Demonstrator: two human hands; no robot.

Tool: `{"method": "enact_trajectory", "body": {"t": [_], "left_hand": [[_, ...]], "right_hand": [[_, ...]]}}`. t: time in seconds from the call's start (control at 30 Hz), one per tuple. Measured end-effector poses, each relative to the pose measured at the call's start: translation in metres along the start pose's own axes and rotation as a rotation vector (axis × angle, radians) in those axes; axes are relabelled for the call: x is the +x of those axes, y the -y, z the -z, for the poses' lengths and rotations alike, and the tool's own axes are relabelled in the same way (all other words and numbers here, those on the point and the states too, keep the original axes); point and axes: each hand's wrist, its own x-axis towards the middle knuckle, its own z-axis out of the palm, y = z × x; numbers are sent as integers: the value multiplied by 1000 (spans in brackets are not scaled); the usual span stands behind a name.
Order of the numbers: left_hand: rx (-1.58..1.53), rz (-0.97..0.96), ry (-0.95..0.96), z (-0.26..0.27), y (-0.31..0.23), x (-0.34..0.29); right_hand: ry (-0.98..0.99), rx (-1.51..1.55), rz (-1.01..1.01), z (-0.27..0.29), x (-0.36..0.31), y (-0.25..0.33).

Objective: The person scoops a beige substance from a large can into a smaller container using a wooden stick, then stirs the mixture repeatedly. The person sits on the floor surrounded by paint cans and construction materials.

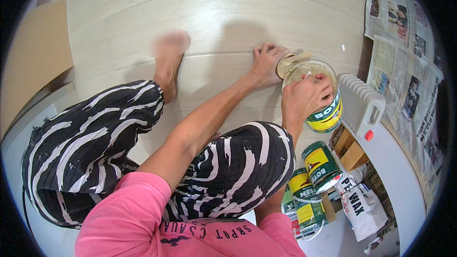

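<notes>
My left hand (270,64) is closed around the side of a small round cup (282,69) with tan contents, low over the floor. A flat tan strip (300,57) lies across the cup's top, next to the rim of a large open paint can (326,123), green and yellow, with pale contents. Over that can's opening, my right hand (308,96) has its fingers curled in. A thin white stick-like tip (308,74) shows beside its fingers; the rest of that piece is hidden by the hand.
A grey-white plastic container with handle (371,109) stands right of the can. Nearer are smaller green-yellow cans (320,164) and a white bag (364,209). Newspaper (404,76) covers a surface at right; a brown board (40,57) leans at left. Pale tiles (214,9) cover the floor.
</notes>
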Motion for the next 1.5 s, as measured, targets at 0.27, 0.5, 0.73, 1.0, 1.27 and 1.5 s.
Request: {"method": "enact_trajectory", "body": {"t": [0.27,0.5,0.73,1.0,1.27,1.5], "left_hand": [[22,-5,-17,-3,6,6],[21,-1,-37,-9,4,4],[-26,-1,-20,-22,-9,-6],[-20,-44,11,-21,-32,-12],[-47,-139,94,-30,-76,-14],[-90,-182,241,-19,-125,-14]], "right_hand": [[-11,11,6,-4,3,2],[-33,46,1,9,0,3],[-77,112,-52,21,-17,-16],[-107,229,-152,44,-43,-57],[-204,517,-353,49,-89,-138],[-284,834,-494,10,-125,-211]]}}
